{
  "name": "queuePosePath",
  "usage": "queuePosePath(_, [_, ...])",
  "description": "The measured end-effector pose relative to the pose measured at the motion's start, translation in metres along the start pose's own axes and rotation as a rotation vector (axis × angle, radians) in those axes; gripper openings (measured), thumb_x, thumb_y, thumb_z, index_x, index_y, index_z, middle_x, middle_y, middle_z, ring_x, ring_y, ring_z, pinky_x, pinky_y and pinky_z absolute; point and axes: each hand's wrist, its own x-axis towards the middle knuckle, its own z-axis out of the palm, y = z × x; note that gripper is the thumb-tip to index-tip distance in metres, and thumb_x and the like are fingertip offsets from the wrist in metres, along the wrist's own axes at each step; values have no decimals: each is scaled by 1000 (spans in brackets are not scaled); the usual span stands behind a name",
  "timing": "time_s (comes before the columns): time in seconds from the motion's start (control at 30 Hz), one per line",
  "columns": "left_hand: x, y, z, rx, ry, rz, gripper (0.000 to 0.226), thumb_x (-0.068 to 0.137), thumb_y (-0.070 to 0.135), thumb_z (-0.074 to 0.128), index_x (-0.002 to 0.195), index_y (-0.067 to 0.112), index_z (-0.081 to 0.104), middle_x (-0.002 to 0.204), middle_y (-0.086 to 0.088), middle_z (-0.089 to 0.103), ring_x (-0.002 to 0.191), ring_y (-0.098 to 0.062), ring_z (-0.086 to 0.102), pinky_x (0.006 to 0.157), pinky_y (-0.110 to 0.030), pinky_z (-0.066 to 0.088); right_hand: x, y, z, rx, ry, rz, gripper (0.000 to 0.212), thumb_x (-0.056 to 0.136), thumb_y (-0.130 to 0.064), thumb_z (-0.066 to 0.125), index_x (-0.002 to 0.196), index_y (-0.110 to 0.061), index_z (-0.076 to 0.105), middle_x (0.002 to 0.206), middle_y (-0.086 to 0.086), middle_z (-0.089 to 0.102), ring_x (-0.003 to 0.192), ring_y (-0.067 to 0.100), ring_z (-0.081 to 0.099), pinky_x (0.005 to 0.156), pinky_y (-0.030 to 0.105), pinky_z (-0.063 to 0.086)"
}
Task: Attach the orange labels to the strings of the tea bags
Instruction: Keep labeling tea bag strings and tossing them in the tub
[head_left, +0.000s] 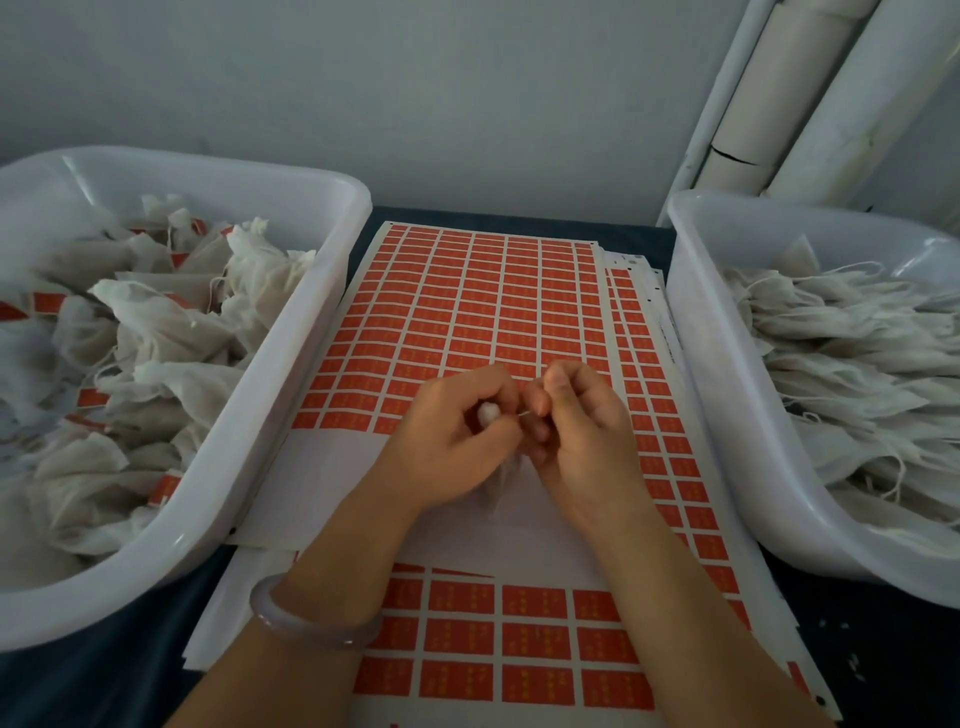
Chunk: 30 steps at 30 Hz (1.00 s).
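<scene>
Done: I judge the task well under way. The left white plastic tub (332, 249), at the table's left edge, holds a pile of tagged white mesh tea bags (156, 322). The near rows of the top sheet of orange rectangular labels (493, 312) are bare backing.
Left: the right white plastic tub (691, 291), at the right edge, holds untagged white tea bags (841, 353) with loose strings. Most of the sheet is unused.
In hand: the left hand (457, 441) curls round one white mesh tea bag (488, 413) over the sheet's middle. The right hand (582, 431) pinches its thin white string (524, 414).
Hidden: I cannot tell whether a label sits between the fingers. The frame cuts off both tubs. The label print is illegible.
</scene>
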Motion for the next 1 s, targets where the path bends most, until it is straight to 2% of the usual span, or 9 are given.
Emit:
queuePosePath(0.13, [0,-2,-5,33,-46,-57,13,74,9,47,61,7,50,54,-3,45,50,-6,40,49,-18,32,-2,-1,2,-123,30,-33,25,101,-13,39,79,-16,50,56,-9,49,48,5,42,47,18,39])
queuePosePath(0.3, [1,-4,-14,-50,-14,-214,16,73,14,49,64,4,57,57,-8,50,53,-11,45,51,-21,37,-2,-2,2,-182,-22,16,19,99,-14,44,85,-15,56,60,-8,57,53,7,53,55,24,50])
queuePosePath(0.43, [2,3,-9,-56,-137,-194,18,74,11,45,66,1,58,63,-11,59,59,-24,54,56,-36,45,-1,-2,1,-173,86,-47,23,99,-14,43,81,-18,55,57,-8,53,50,8,47,53,28,46])
queuePosePath(0.53, [3,3,-12,-28,-38,-172,18,86,14,54,69,17,59,61,11,54,57,-4,50,55,-16,41,0,-4,-1,-108,69,-63,25,99,-14,44,79,-19,57,60,-5,55,54,11,51,58,29,52])
queuePosePath(0.63, [4,2,-18,38,58,-311,21,81,49,59,89,30,56,79,20,59,72,-2,59,60,-15,48,1,-9,-8,-255,163,-275,17,98,-19,46,84,-21,55,66,-4,60,60,11,61,66,29,58])
queuePosePath(0.73, [0,-8,-23,539,-100,-466,55,69,62,67,117,40,51,120,18,52,108,-4,52,90,-29,47,2,-12,-17,-526,282,-571,12,97,-24,47,86,-30,51,70,-7,61,69,8,63,65,13,52])
queuePosePath(0.8, [-2,-15,-19,686,-233,-477,74,70,60,69,136,41,40,147,16,32,137,-11,28,111,-39,24,4,-9,-19,-669,276,-492,13,97,-28,50,85,-34,48,77,-13,60,75,2,62,65,7,48])
queuePosePath(0.93, [1,-25,3,602,-248,-448,79,74,59,67,142,42,31,155,18,18,144,-7,9,111,-36,5,10,5,-24,-917,161,-221,9,93,-29,56,98,-32,49,100,-15,55,85,0,57,67,6,43])
queuePosePath(1.0, [1,-27,7,582,-207,-470,85,71,59,69,144,40,29,155,18,18,144,-7,9,107,-33,3,12,6,-26,-967,232,-232,24,91,-27,60,113,-28,51,110,-16,47,83,-2,54,69,5,40])
